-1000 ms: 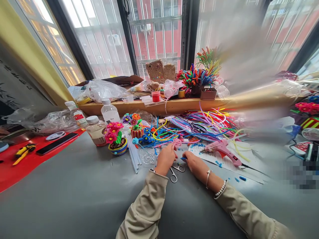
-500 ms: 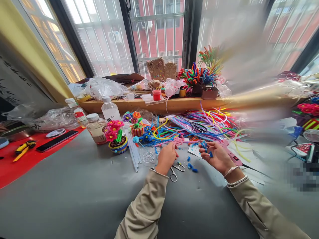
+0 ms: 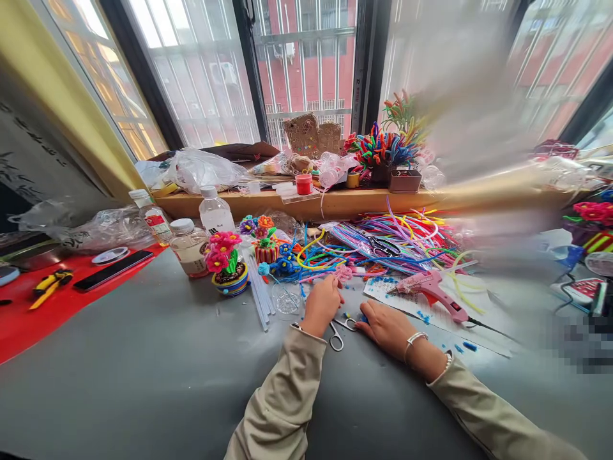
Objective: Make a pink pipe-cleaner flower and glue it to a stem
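My left hand point(image 3: 324, 304) is closed in a pinch, with a pink pipe-cleaner flower point(image 3: 343, 273) at its fingertips. My right hand point(image 3: 385, 327) lies palm down on the grey table, fingers together and curled over blue pipe-cleaner scraps point(image 3: 364, 318), most of which it hides. Between the hands lie small scissors point(image 3: 336, 337), their blades partly hidden. A pink glue gun point(image 3: 438, 292) rests on a paper sheet point(image 3: 483, 332) beyond my right hand, with blue bits point(image 3: 424, 316) on the sheet. Another blue scrap point(image 3: 470, 346) sits right of my right wrist.
Clear glue sticks point(image 3: 261, 297) and a clear dish point(image 3: 286, 300) stand left of my left hand. Pots of pipe-cleaner flowers point(image 3: 224, 255) and bottles point(image 3: 188, 248) are farther left. Loose pipe cleaners point(image 3: 407, 233) pile up behind. The glue gun's cord point(image 3: 495, 330) runs right.
My right hand has turned from palm up, with blue scraps in it, to palm down nearer the scissors. Blue bits now lie near the glue gun. My left hand has hardly moved.
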The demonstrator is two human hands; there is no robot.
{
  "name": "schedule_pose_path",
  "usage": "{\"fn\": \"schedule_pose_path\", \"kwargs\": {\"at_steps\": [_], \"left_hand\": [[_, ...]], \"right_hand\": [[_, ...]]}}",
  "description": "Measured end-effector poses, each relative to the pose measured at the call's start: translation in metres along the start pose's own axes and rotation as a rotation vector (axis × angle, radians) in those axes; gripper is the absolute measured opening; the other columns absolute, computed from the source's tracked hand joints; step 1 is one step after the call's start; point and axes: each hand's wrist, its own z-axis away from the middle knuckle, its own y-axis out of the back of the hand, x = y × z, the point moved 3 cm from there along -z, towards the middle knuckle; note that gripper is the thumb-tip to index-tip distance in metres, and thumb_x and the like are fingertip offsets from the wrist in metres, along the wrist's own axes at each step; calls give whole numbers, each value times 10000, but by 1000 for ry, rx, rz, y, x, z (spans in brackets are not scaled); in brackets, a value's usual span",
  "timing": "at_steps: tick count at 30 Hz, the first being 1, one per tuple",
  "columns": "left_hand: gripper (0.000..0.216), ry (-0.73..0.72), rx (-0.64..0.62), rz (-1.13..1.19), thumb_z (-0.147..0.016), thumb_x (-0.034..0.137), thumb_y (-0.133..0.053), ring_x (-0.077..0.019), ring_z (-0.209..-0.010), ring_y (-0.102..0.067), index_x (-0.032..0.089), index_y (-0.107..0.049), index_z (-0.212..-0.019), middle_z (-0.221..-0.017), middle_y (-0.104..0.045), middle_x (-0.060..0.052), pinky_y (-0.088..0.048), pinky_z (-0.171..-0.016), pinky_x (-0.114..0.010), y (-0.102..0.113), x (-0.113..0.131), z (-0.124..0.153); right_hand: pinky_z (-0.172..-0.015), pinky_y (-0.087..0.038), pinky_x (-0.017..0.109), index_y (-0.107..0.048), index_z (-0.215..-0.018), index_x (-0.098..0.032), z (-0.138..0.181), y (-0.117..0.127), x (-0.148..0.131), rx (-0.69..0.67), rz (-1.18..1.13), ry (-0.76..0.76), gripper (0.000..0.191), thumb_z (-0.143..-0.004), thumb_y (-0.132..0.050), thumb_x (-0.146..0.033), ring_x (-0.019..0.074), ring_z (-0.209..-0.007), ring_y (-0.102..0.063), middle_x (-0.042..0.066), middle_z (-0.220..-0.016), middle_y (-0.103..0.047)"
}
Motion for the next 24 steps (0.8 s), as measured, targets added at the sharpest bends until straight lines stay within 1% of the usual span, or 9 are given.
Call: {"fn": "schedule_pose_path", "kwargs": {"at_steps": [2,5,11,14,16,19,22,24], "left_hand": [[254,-1,0,-5,-810,246,-229,-94,-455,-529,190,-471,-757,-568,-608,3,-344,-472,-195,0,0,0],[253,-1,3,-9,-812,247,-228,-92,-452,-527,192,-469,-754,-566,-608,6,-340,-468,-194,-1,-1,0],[244,-12,7,-11,-810,250,-235,-89,-444,-522,192,-464,-748,-559,-605,12,-339,-469,-194,0,0,0],[245,-11,14,-12,-812,249,-233,-89,-442,-521,190,-461,-744,-556,-604,11,-339,-470,-194,1,-1,0],[244,-10,19,-5,-812,247,-233,-90,-441,-521,190,-459,-741,-555,-604,12,-338,-468,-194,1,-1,0],[242,-10,30,4,-813,243,-237,-90,-444,-524,188,-460,-740,-556,-603,11,-340,-470,-193,1,-1,0],[246,-7,38,7,-817,243,-235,-90,-450,-528,188,-464,-745,-565,-607,8,-343,-475,-193,2,-1,0],[245,-3,39,3,-818,246,-237,-92,-456,-530,190,-464,-747,-572,-609,7,-342,-474,-193,3,0,0]], "right_hand": [[-499,-329,257,-493,-797,-154,-1,-3,0,-29,12,1,212,-817,-376,-330,191,-650,-561,82,-788,-586],[-481,-323,248,-494,-768,-166,-3,-5,4,-33,1,-4,164,-812,-402,-294,178,-622,-565,61,-744,-603],[-524,-355,239,-466,-842,-143,-19,1,12,34,-25,-65,224,-860,-292,-283,157,-657,-563,72,-766,-592],[-548,-369,232,-471,-853,-140,-25,0,9,31,-39,-27,140,-835,-372,-238,158,-692,-563,70,-793,-584],[-560,-376,243,-478,-864,-134,-23,-2,5,30,-42,-8,122,-811,-418,-227,176,-715,-559,88,-828,-572],[-572,-381,271,-491,-841,-119,-17,-5,2,37,-42,-6,126,-810,-407,-208,198,-710,-548,116,-827,-557],[-596,-386,276,-494,-804,-117,-12,-4,3,49,-58,-12,125,-815,-376,-157,190,-700,-538,112,-801,-554],[-610,-391,268,-484,-820,-117,-11,-3,5,66,-82,-21,120,-817,-371,-155,179,-709,-536,102,-810,-554]]}}
